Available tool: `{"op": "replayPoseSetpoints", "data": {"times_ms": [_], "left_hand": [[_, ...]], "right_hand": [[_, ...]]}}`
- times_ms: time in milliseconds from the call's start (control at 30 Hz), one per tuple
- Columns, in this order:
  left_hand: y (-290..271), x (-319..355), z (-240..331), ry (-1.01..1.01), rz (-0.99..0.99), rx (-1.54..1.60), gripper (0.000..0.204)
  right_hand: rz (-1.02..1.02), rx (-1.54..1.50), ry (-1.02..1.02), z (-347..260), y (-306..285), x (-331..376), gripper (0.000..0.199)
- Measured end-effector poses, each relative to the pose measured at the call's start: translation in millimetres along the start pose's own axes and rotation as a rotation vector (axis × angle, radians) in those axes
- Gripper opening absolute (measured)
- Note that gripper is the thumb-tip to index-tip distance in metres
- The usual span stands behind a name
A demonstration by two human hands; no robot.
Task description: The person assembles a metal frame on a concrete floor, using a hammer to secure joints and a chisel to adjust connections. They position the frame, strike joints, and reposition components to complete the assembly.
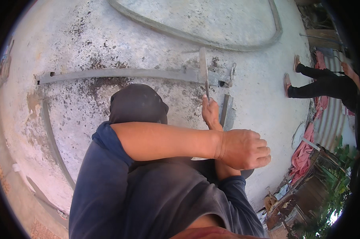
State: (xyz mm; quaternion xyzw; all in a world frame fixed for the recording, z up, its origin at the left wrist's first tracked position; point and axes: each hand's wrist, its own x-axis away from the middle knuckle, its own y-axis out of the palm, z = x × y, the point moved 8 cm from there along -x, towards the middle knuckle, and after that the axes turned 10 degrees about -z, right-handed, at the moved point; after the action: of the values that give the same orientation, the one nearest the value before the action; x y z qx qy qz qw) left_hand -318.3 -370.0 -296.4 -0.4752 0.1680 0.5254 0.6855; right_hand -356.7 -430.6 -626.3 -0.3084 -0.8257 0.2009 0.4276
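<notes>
My right hand [210, 110] is closed around the lower end of a long, flat-bladed tool [203, 67], which looks like a machete. Its blade points away from me and lies across a long grey bar [124, 73] near that bar's right end. My left forearm crosses in front of my body, over the right one. Beyond it my left hand [245, 150] is curled into a fist above my right forearm; its palm side is hidden, so whatever it may hold cannot be seen. A short dark bar [225, 108] lies just right of my right hand.
On the pale concrete floor, a raised curved rim [176, 32] lies at the far side. A small metal piece [232, 73] sits by the bar's right end. At the right stands another person [323, 81], near pink cloth [302, 159], corrugated sheet [334, 113] and leafy plants.
</notes>
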Motion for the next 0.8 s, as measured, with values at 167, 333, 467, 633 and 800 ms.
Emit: {"op": "replayPoseSetpoints", "data": {"times_ms": [167,333,467,633,800], "left_hand": [[-5,1,-3,-0.008,0.154,-0.049,0.034],[-19,8,-6,-0.089,0.145,-0.066,0.026],[-6,9,-3,-0.079,0.099,-0.057,0.019],[4,14,-2,-0.047,0.058,-0.076,0.016],[16,12,-14,-0.077,-0.020,-0.093,0.015]], "right_hand": [[0.429,-0.454,-0.418,-94,-100,44,0.046],[0.439,-0.809,-0.732,-86,-90,30,0.043],[0.071,-0.088,0.250,65,20,-9,0.046],[0.062,-0.389,0.049,-21,-2,24,0.044],[0.164,-0.588,-0.072,-10,-15,31,0.047]]}}
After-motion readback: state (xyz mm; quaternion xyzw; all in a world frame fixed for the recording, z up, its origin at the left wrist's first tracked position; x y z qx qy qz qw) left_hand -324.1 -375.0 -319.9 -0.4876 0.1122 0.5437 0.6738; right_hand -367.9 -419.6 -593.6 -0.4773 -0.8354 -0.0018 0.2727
